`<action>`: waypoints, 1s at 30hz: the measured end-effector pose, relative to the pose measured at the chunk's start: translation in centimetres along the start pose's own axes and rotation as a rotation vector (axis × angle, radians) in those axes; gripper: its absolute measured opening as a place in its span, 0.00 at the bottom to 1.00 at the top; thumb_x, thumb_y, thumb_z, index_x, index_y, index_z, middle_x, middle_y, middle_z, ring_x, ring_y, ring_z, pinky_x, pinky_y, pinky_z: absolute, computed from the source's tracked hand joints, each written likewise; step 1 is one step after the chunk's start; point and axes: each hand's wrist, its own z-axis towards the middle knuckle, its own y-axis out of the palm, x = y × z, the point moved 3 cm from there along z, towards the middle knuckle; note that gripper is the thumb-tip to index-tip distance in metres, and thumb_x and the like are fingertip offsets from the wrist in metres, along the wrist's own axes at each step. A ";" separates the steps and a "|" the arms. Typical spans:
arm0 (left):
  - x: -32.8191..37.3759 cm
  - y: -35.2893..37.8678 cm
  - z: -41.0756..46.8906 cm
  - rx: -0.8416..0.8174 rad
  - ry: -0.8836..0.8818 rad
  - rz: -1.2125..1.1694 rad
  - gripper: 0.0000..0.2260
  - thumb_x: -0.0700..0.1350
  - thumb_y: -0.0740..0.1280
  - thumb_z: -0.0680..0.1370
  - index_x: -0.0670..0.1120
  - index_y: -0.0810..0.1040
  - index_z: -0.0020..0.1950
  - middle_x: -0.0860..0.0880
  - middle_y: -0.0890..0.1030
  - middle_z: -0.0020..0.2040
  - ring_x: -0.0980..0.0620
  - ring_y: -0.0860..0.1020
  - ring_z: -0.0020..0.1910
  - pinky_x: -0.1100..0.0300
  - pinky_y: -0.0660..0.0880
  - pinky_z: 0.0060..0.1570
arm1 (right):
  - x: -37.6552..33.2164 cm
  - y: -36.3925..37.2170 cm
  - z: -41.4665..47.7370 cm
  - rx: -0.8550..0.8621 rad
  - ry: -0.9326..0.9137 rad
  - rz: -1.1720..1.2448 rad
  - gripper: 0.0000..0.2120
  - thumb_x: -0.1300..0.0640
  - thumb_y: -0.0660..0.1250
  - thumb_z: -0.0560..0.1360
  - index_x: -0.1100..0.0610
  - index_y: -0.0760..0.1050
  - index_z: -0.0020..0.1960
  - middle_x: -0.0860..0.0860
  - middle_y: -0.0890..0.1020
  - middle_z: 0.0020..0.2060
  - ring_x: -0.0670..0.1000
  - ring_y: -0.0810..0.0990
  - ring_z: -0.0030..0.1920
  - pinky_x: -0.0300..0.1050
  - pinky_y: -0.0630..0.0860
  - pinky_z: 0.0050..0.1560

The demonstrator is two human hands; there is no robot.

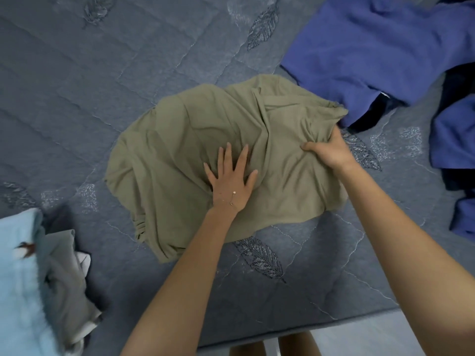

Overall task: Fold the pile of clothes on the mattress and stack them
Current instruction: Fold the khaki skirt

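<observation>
An olive-green garment [195,140] lies crumpled and partly spread in the middle of the grey-blue quilted mattress [77,86]. My left hand [231,176] rests flat on its centre, fingers apart, pressing the cloth down. My right hand [329,147] pinches a bunched fold at the garment's right edge. A heap of blue and dark clothes [380,47] lies at the upper right, touching the olive garment's far corner.
At the lower left sits a pile with a light blue cloth [18,265] and a grey garment [64,273]. The mattress front edge [308,327] runs just below my arms, with pale floor beyond it.
</observation>
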 end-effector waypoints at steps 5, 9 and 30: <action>-2.1 -4.6 -1.3 0.171 -0.084 -0.502 0.22 0.53 0.54 0.83 0.49 0.61 0.76 0.46 0.67 0.73 0.48 0.63 0.72 0.50 0.54 0.73 | -6.0 4.2 -3.5 -0.112 -0.186 0.058 0.26 0.63 0.74 0.68 0.56 0.71 0.64 0.49 0.79 0.58 0.49 0.77 0.59 0.43 0.71 0.64; -3.6 -8.9 -1.7 0.104 -0.286 -1.227 0.23 0.59 0.54 0.81 0.53 0.62 0.74 0.48 0.74 0.67 0.50 0.75 0.63 0.55 0.71 0.60 | -11.3 9.4 -7.7 -0.132 -0.400 -0.179 0.21 0.62 0.69 0.72 0.59 0.71 0.64 0.53 0.79 0.56 0.53 0.77 0.58 0.35 0.68 0.52; -19.6 -4.6 -10.1 0.201 -0.602 -1.198 0.23 0.42 0.71 0.75 0.47 0.70 0.69 0.48 0.76 0.63 0.49 0.74 0.61 0.52 0.70 0.65 | -10.1 23.0 -9.7 -0.355 -0.706 -0.947 0.32 0.44 0.65 0.76 0.48 0.58 0.76 0.52 0.55 0.77 0.57 0.48 0.77 0.55 0.43 0.75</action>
